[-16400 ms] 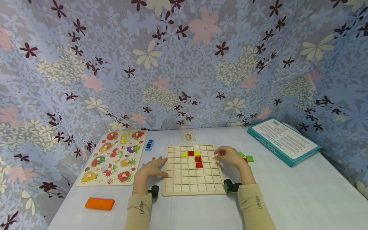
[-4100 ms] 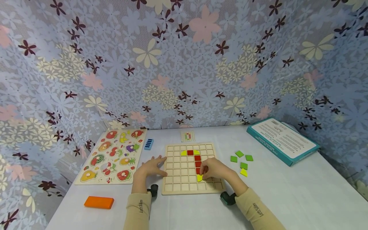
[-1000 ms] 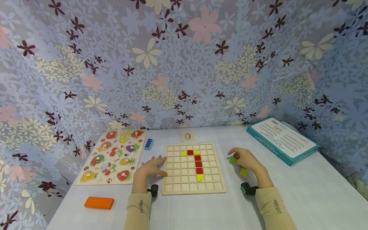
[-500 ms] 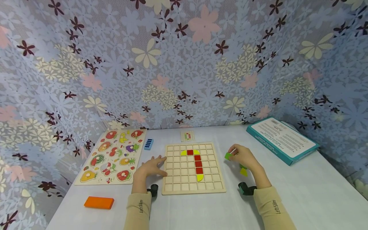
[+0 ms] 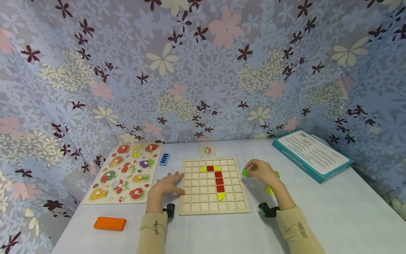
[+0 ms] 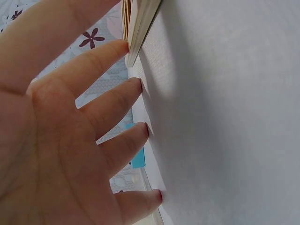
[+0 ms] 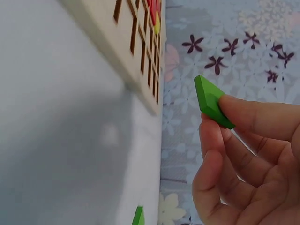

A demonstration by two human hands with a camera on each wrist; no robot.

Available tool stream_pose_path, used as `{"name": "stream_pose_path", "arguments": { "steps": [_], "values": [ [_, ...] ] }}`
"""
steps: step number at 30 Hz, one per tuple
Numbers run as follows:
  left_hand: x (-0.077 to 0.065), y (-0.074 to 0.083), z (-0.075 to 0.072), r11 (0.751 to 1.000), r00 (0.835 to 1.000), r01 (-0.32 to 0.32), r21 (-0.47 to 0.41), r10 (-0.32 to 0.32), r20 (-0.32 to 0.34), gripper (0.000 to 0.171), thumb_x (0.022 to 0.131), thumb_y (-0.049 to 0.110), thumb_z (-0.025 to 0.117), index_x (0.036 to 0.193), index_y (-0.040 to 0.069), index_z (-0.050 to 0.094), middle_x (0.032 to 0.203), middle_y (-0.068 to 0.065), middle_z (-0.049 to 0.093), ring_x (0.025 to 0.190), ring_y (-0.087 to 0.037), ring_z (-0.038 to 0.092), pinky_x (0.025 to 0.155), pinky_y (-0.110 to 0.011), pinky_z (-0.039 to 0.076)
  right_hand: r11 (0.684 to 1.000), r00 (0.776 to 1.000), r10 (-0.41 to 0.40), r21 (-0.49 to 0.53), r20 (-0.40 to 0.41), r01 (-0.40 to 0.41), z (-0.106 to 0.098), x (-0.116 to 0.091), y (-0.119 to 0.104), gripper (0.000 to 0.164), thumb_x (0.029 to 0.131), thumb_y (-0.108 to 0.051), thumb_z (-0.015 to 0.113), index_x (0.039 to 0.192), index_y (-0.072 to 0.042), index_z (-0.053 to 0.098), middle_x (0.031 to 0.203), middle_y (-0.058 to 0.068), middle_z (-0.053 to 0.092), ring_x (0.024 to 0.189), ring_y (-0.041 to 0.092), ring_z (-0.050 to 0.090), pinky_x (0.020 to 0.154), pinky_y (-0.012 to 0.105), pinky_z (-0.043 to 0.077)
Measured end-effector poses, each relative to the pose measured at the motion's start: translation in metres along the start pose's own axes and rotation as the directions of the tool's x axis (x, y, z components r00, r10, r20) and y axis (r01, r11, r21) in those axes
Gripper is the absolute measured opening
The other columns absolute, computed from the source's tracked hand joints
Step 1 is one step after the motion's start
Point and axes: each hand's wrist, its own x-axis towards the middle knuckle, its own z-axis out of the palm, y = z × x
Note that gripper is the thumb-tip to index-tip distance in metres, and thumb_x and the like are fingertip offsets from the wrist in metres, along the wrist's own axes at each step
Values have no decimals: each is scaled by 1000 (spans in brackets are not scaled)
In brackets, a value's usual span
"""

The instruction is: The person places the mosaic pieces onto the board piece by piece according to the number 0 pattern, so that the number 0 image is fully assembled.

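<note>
A wooden grid board (image 5: 199, 199) lies on the table, bearing several red squares (image 5: 219, 181) and yellow rounded pieces (image 5: 221, 196) in a hooked line. My left hand (image 5: 167, 184) has its fingers spread, with thumb and index finger touching the board's left edge. In the right wrist view, my right hand (image 7: 248, 154) pinches a green square tile (image 7: 212, 102) between thumb and fingers, tilted above the table. The head view puts this hand just right of the board. Beneath it lie a yellow piece (image 5: 269, 190) and another green tile (image 5: 277, 174), partly hidden.
Behind the board is a small pattern card (image 5: 207, 151). A fruit puzzle board (image 5: 127, 181), a blue block (image 5: 164, 159) and an orange block (image 5: 109, 223) lie to the left. A teal box (image 5: 312, 155) sits at the back right.
A third red square and a yellow piece have extended the line on the board. My right hand has since picked up a green tile and moved left with it. My left hand stays put.
</note>
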Motion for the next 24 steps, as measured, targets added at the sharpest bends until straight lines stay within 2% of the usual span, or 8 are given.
{"name": "stream_pose_path", "arguments": {
  "steps": [11, 18, 24],
  "values": [
    [-1, 2, -1, 1000, 1000, 2, -4, -2, 4, 74, 75, 28, 74, 140, 15, 41, 150, -13, 28, 139, -40, 12, 104, -69, 2, 998, 998, -57, -33, 27, 58, 14, 2, -15, 21, 83, -8, 64, 103, -3, 65, 89, 8, 63, 81, 21, 58, 66, 34, 51],
    [-1, 2, -2, 1000, 1000, 7, 7, -8, 7, 75, 75, 30, 74, 140, 15, 41, 150, -13, 28, 139, -39, 12, 105, -69, 2, 996, 993, -89, 14, 74, 88, 28, 2, -23, 17, 83, -7, 64, 100, -5, 67, 91, 7, 63, 83, 21, 57, 69, 34, 51],
    [-2, 2, -1, 1000, 1000, -1, 12, 1, 2, 75, 74, 29, 74, 140, 14, 42, 149, -14, 28, 139, -40, 13, 104, -70, 3, 989, 983, -147, 49, 107, 142, 37, 1, -31, 13, 85, -7, 62, 97, -3, 67, 88, 6, 61, 79, 19, 56, 65, 31, 49]
  ]
}}
